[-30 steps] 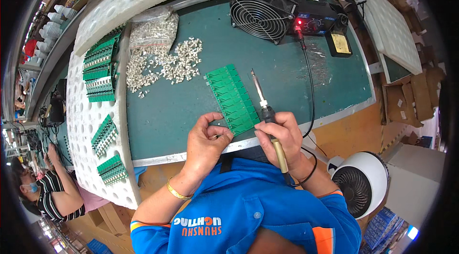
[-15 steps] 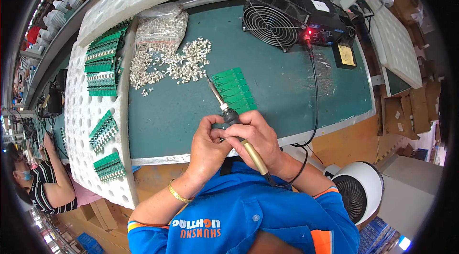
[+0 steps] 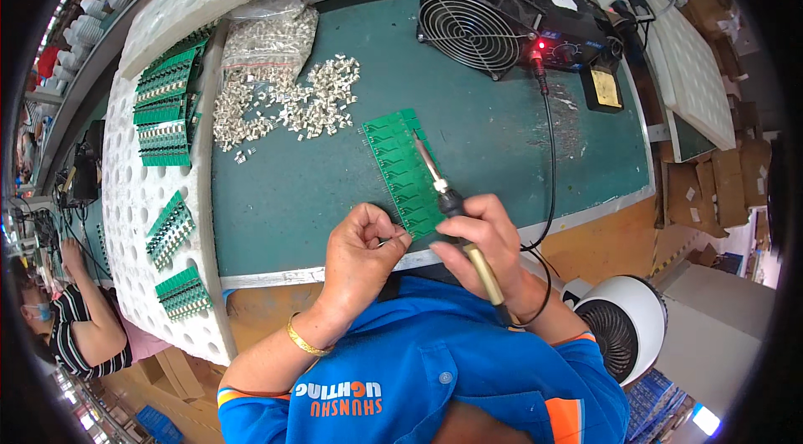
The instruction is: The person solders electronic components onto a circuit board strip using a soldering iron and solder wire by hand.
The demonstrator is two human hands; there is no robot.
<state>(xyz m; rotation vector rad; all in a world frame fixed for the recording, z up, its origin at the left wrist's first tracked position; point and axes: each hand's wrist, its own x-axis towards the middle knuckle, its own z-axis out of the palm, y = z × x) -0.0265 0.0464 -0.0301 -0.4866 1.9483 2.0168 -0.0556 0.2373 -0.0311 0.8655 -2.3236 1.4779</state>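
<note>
A soldering iron (image 3: 430,163) with a black grip and brass-coloured handle is held in my right hand (image 3: 495,245). Its metal tip reaches over the far part of a green circuit board (image 3: 390,161); whether it touches cannot be told. The board lies flat on the green mat, with rows of pins along its left edge. My left hand (image 3: 365,253) has its thumb and forefinger pinched at the board's near left corner. Something small may be between those fingers, too small to make out. Loose small white-and-metal components (image 3: 322,99) lie in a pile beyond the board, to the left.
A clear bag (image 3: 269,30) of components lies behind the pile. Populated green boards (image 3: 166,101) stand in white foam (image 3: 201,227) at left. A black fan (image 3: 470,30), a soldering station (image 3: 562,47) and a yellow sponge holder (image 3: 604,89) stand far right. The iron's cable (image 3: 552,160) crosses the mat.
My hands have moved apart. The right one carried the soldering iron rightward, bringing its tip over the board. My left hand is now at the board's near corner, with more of the board showing.
</note>
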